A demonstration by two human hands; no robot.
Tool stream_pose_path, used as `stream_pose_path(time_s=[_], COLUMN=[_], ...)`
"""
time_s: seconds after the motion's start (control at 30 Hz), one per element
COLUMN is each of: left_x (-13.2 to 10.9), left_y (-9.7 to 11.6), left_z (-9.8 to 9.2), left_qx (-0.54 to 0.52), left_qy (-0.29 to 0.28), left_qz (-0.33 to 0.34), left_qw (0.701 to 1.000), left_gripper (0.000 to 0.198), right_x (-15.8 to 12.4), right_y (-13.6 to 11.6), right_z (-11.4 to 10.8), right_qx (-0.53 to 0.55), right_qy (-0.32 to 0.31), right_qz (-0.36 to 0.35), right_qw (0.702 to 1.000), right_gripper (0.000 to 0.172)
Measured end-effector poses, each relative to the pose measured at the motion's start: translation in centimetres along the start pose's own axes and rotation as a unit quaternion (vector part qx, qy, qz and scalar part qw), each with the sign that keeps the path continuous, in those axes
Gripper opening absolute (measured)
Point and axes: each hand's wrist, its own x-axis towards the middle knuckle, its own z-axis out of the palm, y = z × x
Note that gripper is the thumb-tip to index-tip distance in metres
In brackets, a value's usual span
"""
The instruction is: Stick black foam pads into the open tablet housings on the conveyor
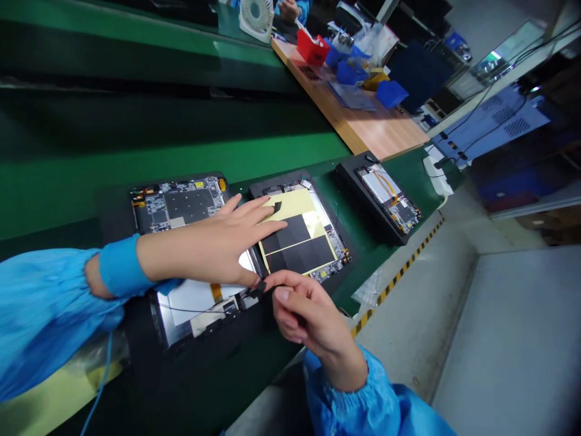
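Note:
My left hand (218, 245) lies flat with fingers stretched out over an opened tablet (181, 209) in a black tray, fingertips reaching the neighbouring tablet (302, 233), which carries a yellow sheet and black pads. A small black strip sits at my left fingertips near the yellow sheet. My right hand (302, 312) is curled below, thumb and fingers pinched at a small black piece by the near tablet's lower corner. Both arms wear blue sleeves.
A third opened tablet in a black tray (381, 197) lies further right on the green belt (136, 163). Behind it a wooden bench (363, 124) holds red and blue bins and a white fan (256, 18). Another person's hand shows at the far end. Yellow-black tape marks the table edge.

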Motion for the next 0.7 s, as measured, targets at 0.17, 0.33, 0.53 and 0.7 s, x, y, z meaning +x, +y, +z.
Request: stream_pose_path(time_s=[0.17,0.33,0.53,0.7], left_x=[0.9,1.1,1.1,1.1], left_y=[0.0,-0.2,-0.5,-0.4], left_z=[-0.3,-0.2,0.2,0.2], left_qx=[0.017,0.025,0.015,0.018], left_qy=[-0.018,-0.025,-0.007,-0.008], left_qz=[0.004,0.005,0.015,0.01], left_qw=[1.0,0.999,1.0,1.0], left_gripper=[0.105,0.103,0.103,0.104], right_x=[-0.4,-0.9,-1.4,-1.7], right_y=[0.8,1.7,2.2,2.3], right_z=[0.3,0.5,0.2,0.2], right_qx=[0.07,0.097,0.079,0.051], right_qy=[-0.019,-0.022,0.013,0.031], right_qz=[0.022,0.037,0.031,0.014], right_qw=[0.997,0.994,0.996,0.998], right_gripper=[0.024,0.029,0.038,0.043])
